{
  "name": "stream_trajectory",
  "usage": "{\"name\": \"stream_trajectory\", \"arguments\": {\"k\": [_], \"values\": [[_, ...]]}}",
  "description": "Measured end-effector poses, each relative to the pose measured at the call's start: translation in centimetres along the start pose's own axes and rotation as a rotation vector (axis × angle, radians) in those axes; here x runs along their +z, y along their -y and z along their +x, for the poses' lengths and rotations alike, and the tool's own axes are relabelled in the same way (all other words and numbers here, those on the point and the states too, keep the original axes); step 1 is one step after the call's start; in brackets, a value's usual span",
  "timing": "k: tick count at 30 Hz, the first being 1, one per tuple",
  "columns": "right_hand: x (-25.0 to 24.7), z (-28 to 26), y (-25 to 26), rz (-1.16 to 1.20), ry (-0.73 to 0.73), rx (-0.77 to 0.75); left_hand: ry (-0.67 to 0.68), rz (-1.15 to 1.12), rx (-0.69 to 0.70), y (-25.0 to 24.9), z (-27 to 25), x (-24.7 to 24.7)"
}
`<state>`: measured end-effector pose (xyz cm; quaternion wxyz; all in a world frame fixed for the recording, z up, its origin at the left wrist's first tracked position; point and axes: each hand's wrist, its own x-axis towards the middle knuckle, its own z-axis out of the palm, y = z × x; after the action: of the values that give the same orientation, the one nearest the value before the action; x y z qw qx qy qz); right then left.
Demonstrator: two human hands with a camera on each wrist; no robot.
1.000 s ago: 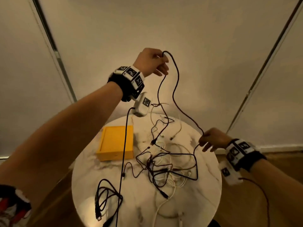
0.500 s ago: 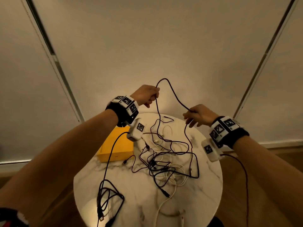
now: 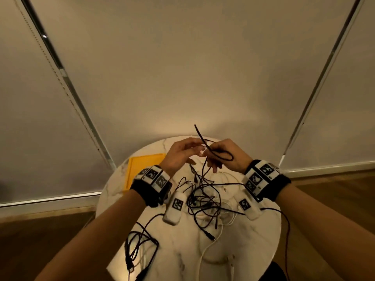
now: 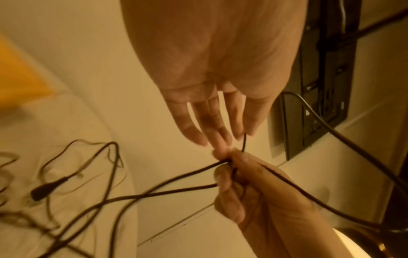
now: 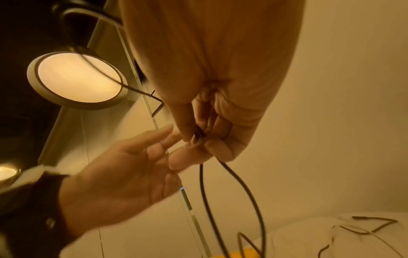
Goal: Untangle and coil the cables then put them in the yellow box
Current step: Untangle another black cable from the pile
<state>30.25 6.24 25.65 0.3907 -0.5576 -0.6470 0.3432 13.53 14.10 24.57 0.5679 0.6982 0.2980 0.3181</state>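
Both hands meet above the far side of the round marble table [image 3: 253, 250]. My right hand [image 3: 227, 159] pinches a black cable [image 3: 223, 158] folded into a small loop, with one end sticking up [image 3: 197, 131]. The right wrist view shows the right hand's fingertips [image 5: 187, 132] closed on that black cable [image 5: 204, 183]. My left hand [image 3: 182, 153] holds nothing. Its straight fingers [image 4: 212, 125] reach to the pinch point [image 4: 225, 164]. The cable hangs down into a tangle of black and white cables [image 3: 205, 201]. The yellow box [image 3: 142, 169] lies flat at the far left, partly behind my left wrist.
A separate bundle of black cable [image 3: 140, 248] lies at the table's near left edge. A white cable [image 3: 205, 254] trails toward the near edge. Pale wall panels [image 3: 182, 67] stand behind the table and wood floor [image 3: 334, 199] surrounds it.
Both hands have dropped from high and apart to close together over the table. The left hand has let go of the cable. The right hand now holds it as a loop.
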Motion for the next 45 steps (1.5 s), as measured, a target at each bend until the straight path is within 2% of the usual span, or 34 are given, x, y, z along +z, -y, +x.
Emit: {"name": "stream_trajectory", "arguments": {"k": [2, 3, 6, 7, 9, 11, 14, 17, 19, 21, 24, 26, 28, 30, 32, 34, 35, 36, 38, 40, 41, 43, 45], "values": [[0.1, -0.5, 0.5, 0.078, 0.007, 0.027, -0.044, 0.022, 0.022, 2.8, -1.7, -0.3], [0.3, -1.0, 1.0, 0.130, 0.017, 0.033, -0.017, 0.092, 0.028, 4.5, -2.6, -0.4], [0.0, -2.2, 2.7, 0.289, 0.040, -0.002, 0.199, 0.430, 0.046, 8.6, -6.1, 0.7], [-0.5, -2.6, 3.0, 0.332, 0.019, -0.019, 0.217, 0.523, 0.067, 9.5, -7.1, 1.2], [-2.1, -3.1, 2.8, 0.395, -0.079, -0.035, 0.162, 0.502, 0.079, 9.9, -9.1, 1.5], [-4.2, -3.6, 1.3, 0.422, -0.214, -0.039, 0.060, 0.363, 0.033, 9.9, -10.5, 0.6], [-7.4, -4.1, -3.6, 0.481, -0.443, 0.028, -0.169, -0.020, -0.122, 8.9, -12.4, -1.7], [-9.5, -4.6, -9.8, 0.714, -0.684, 0.242, -0.461, -0.436, -0.133, 7.6, -15.8, -3.8], [-10.0, -5.3, -13.3, 0.850, -0.803, 0.406, -0.503, -0.669, -0.114, 6.6, -18.7, -5.4], [-9.0, -5.7, -15.3, 0.843, -0.738, 0.613, -0.468, -0.770, -0.102, 5.8, -21.1, -6.3], [-4.8, -6.0, -14.9, 0.565, -0.347, 0.867, -0.389, -0.674, -0.134, 5.4, -21.8, -5.6], [-1.6, -5.7, -13.5, 0.296, -0.165, 0.926, -0.338, -0.536, -0.198, 5.3, -20.7, -4.0], [0.5, -5.2, -11.8, -0.065, -0.060, 0.828, -0.261, -0.430, -0.251, 5.2, -19.4, -2.2], [2.4, -5.2, -8.6, -0.326, 0.024, 0.545, -0.164, -0.372, -0.297, 5.1, -18.3, -0.5], [5.4, -5.8, -4.3, -0.254, 0.194, 0.254, -0.090, -0.363, -0.316, 4.8, -17.5, 0.7], [7.9, -6.7, -1.3, -0.103, 0.382, 0.088, -0.080, -0.425, -0.329, 4.6, -16.8, 1.6], [8.7, -7.1, -0.4, 0.000, 0.408, 0.061, -0.099, -0.476, -0.327, 4.4, -16.5, 1.8], [9.1, -7.2, 0.0, 0.132, 0.375, 0.066, -0.128, -0.532, -0.315, 4.4, -16.4, 1.6], [8.6, -7.0, 0.2, 0.302, 0.144, 0.100, -0.147, -0.606, -0.308, 4.2, -16.5, 0.9], [8.0, -6.8, 0.1, 0.339, -0.106, 0.062, -0.097, -0.588, -0.336, 4.2, -17.2, 0.3], [7.8, -6.8, 0.1, 0.349, -0.170, 0.022, -0.041, -0.559, -0.366, 4.2, -17.6, 0.4], [8.0, -6.7, 0.5, 0.366, -0.189, -0.034, 0.082, -0.537, -0.416, 4.1, -18.5, 1.0], [8.6, -6.5, 0.3, 0.337, -0.168, -0.046, 0.139, -0.619, -0.379, 3.7, -18.9, 1.3]]}}
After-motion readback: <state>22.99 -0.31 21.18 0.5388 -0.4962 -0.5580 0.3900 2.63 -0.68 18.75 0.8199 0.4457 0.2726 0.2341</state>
